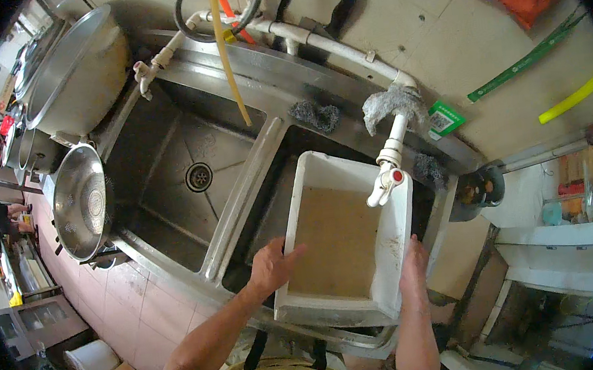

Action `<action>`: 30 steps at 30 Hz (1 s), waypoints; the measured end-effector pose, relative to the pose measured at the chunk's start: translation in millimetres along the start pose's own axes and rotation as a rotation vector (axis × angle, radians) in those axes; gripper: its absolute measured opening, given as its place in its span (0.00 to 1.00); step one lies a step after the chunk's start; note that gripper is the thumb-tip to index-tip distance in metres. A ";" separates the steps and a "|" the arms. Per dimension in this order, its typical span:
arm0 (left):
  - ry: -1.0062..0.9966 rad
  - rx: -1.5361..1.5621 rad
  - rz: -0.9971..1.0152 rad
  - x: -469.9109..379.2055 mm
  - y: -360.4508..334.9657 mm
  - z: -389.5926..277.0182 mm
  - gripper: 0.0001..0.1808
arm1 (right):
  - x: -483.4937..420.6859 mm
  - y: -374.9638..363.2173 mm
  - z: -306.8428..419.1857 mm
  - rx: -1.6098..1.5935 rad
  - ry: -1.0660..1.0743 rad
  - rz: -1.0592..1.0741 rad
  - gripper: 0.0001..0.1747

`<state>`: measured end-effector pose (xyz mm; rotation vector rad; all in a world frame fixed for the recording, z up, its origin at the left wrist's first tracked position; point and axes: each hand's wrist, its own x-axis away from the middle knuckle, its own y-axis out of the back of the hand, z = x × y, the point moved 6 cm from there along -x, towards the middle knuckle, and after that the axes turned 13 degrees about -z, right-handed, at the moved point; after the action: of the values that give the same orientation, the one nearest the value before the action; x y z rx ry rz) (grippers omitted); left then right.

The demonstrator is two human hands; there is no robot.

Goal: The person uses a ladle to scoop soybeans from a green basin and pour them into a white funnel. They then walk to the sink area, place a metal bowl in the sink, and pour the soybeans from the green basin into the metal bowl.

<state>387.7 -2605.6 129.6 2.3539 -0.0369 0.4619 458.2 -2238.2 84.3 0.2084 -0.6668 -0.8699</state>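
A white plastic tub (337,311) sits slightly tilted over the right sink basin (272,209), with cloudy brownish water (335,240) in it. My left hand (275,266) grips the tub's left wall, thumb over the rim. On the opposite side, my right hand (414,264) holds the right wall, its fingers mostly hidden behind the tub. A white plastic tap (389,178) with a red-centred knob hangs over the far right corner of the tub. No stream of water shows from its spout.
The left sink basin (168,198) has a round drain (199,177) and a yellow hose (231,83) hanging over it. Steel wool (315,116) lies on the back ledge. A metal colander (81,202) and large pot (78,72) stand left. White piping (325,44) runs along the wall.
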 end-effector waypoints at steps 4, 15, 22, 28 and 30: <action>0.023 0.046 0.034 23.1 19.8 -19.8 0.28 | 23.3 15.7 31.2 -0.142 -0.005 0.141 0.30; -0.049 0.090 0.030 59.7 81.3 -52.6 0.29 | 93.3 52.5 79.0 -0.336 -0.142 0.126 0.22; -0.101 0.116 0.004 97.8 120.6 -28.4 0.29 | 162.2 63.0 82.7 -0.376 -0.113 0.306 0.22; -0.087 0.119 -0.003 144.9 163.1 34.7 0.30 | 228.4 59.5 44.8 -0.345 -0.080 0.262 0.26; 0.022 0.164 0.022 167.3 179.2 66.1 0.30 | 258.6 47.8 33.1 -0.351 -0.102 0.303 0.29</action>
<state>537.2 -2764.3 259.8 2.5112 -0.0154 0.5184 586.9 -2401.9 248.3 -0.2495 -0.6100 -0.6936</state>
